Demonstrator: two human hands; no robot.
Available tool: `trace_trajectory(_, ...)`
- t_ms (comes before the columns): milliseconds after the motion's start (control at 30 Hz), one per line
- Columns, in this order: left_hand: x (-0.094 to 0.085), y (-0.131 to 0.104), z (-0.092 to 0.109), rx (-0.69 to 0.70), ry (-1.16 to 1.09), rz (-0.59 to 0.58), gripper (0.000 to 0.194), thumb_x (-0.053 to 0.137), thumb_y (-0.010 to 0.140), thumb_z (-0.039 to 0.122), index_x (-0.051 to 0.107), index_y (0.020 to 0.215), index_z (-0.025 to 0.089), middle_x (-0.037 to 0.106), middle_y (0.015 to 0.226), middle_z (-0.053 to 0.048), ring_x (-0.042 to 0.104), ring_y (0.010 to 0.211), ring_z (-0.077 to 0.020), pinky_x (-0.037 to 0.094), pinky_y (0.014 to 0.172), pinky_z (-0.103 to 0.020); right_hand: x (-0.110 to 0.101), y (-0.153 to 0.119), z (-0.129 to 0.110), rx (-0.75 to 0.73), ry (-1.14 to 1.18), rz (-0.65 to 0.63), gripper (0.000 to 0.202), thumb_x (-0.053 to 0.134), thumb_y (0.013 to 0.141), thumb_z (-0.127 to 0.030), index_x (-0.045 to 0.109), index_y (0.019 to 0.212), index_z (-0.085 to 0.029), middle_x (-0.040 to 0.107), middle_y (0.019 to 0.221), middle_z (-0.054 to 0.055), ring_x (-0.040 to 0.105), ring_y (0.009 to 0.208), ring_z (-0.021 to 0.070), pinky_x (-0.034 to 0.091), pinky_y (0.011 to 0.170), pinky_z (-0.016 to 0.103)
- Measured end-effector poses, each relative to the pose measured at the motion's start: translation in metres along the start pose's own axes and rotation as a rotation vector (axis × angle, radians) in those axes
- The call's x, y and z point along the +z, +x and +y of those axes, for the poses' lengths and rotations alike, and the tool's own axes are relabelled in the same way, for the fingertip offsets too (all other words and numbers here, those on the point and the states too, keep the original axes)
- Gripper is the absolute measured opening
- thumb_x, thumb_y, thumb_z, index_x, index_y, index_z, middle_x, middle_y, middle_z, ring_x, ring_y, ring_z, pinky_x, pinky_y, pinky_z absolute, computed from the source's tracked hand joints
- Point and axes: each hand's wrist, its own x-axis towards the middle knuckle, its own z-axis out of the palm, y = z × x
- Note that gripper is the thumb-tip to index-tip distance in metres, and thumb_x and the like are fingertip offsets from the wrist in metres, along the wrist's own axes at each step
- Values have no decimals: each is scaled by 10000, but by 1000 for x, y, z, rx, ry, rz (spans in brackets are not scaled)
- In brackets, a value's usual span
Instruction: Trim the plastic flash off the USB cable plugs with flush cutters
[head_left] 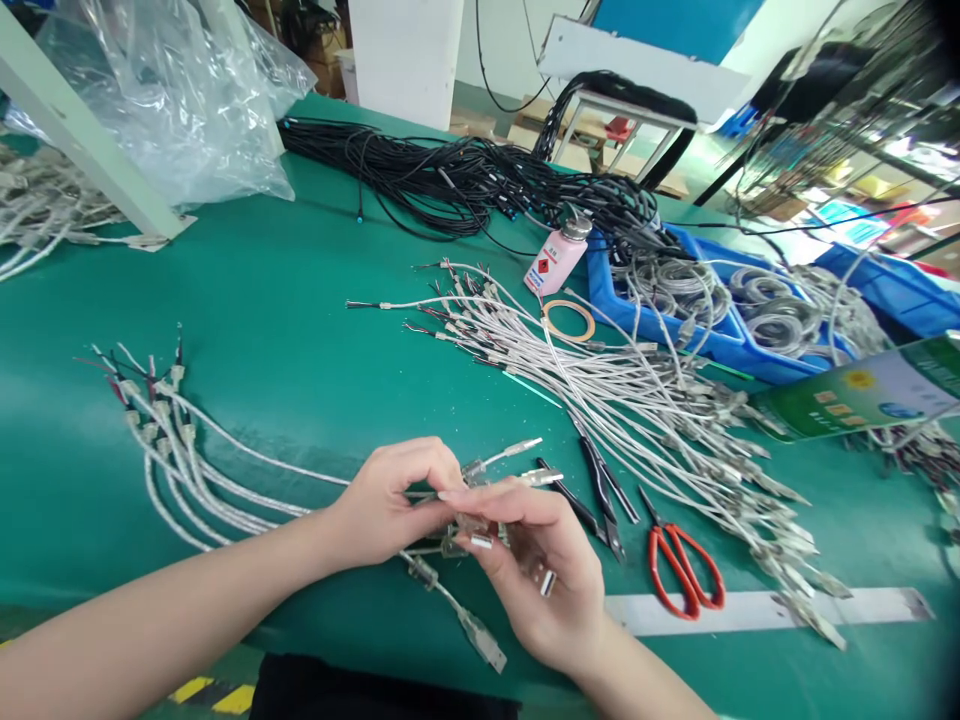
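Near the front edge of the green table, my left hand [401, 500] and my right hand [540, 570] meet over a small group of white USB cables [247, 515]. The fingers of both hands are closed around the cables near their USB ends, and metal plugs show between the right fingers. One USB plug [484, 640] hangs free below the hands, and others stick out above them. From my left hand the cables run left to stripped ends with thin coloured wires [150, 400]. The exact grip of the fingertips is partly hidden.
Right of my hands lie pliers [598, 475], red-handled scissors [686, 570] and a steel ruler [750, 612]. Beyond are a large pile of white cables [600, 390], a tape ring [568, 321], a pink bottle [556, 258], blue bins [720, 345] and black cables [450, 180]. Plastic bags [172, 100] stand back left.
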Motion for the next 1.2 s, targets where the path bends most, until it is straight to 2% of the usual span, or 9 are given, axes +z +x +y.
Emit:
trace_trajectory(267, 1, -2, -1, 9, -13, 1, 118, 699, 864, 143, 615, 783, 163, 686, 756, -40, 652, 741, -139, 530, 706, -253, 0, 1, -1, 9, 136, -12, 443, 517, 862, 100, 478, 1139, -244, 702, 1173, 78, 669, 1104, 153, 578, 896, 312)
trace_trajectory(500, 0, 0, 1, -32, -9, 8, 121, 705, 864, 187, 634, 769, 162, 694, 747, -53, 661, 728, -149, 527, 683, -253, 3, 2, -3, 50, 151, 17, 403, 539, 882, 74, 501, 1109, -258, 714, 1142, 54, 679, 1048, 142, 569, 868, 290)
trace_trajectory(567, -1, 2, 5, -113, -25, 0, 97, 736, 838, 197, 666, 784, 157, 707, 758, -58, 666, 727, -154, 525, 685, -254, 3, 5, -2, 97, 209, 111, 338, 570, 907, 20, 529, 1088, -261, 729, 1082, 35, 692, 946, 122, 569, 803, 250)
trace_trajectory(667, -2, 6, 11, -378, -153, -24, 72, 775, 787, 186, 720, 823, 156, 731, 792, -49, 674, 742, -150, 526, 705, -243, -1, 12, 2, 258, 365, 240, 227, 582, 953, -97, 579, 1111, -260, 734, 989, 24, 654, 726, 72, 532, 622, 160)
trace_trajectory(767, -3, 9, 14, -603, -358, -25, 151, 784, 747, 141, 738, 888, 165, 750, 824, -34, 688, 778, -144, 532, 707, -225, -9, 20, 5, 424, 479, 284, 170, 609, 953, -199, 638, 1118, -227, 720, 931, 33, 587, 615, 54, 491, 525, 137)
trace_trajectory(900, -4, 11, 15, -819, -550, -30, 201, 818, 706, 130, 733, 885, 159, 769, 820, -34, 698, 762, -129, 538, 697, -203, -15, 28, 8, 527, 534, 321, 167, 625, 940, -274, 678, 1078, -198, 723, 897, 49, 572, 566, 65, 491, 501, 166)
trace_trajectory(1033, -3, 10, 15, -888, -635, 9, 190, 851, 704, 201, 731, 839, 142, 765, 764, -37, 691, 670, -115, 545, 654, -193, -16, 29, 10, 524, 559, 289, 197, 632, 934, -326, 696, 1078, -207, 735, 912, 50, 593, 580, 76, 508, 540, 192)
trace_trajectory(1133, -1, 9, 16, -870, -708, 37, 204, 849, 724, 262, 725, 826, 136, 757, 753, -43, 692, 664, -121, 543, 629, -190, -16, 27, 9, 542, 521, 213, 201, 676, 905, -338, 713, 1075, -238, 733, 991, 38, 647, 731, 102, 537, 674, 221)
trace_trajectory(1200, 0, 9, 18, -892, -748, 48, 224, 849, 727, 283, 719, 829, 131, 755, 764, -53, 687, 656, -120, 545, 627, -193, -18, 27, 7, 535, 362, 154, 161, 664, 914, -347, 731, 1012, -239, 724, 1017, 31, 664, 862, 131, 531, 788, 253)
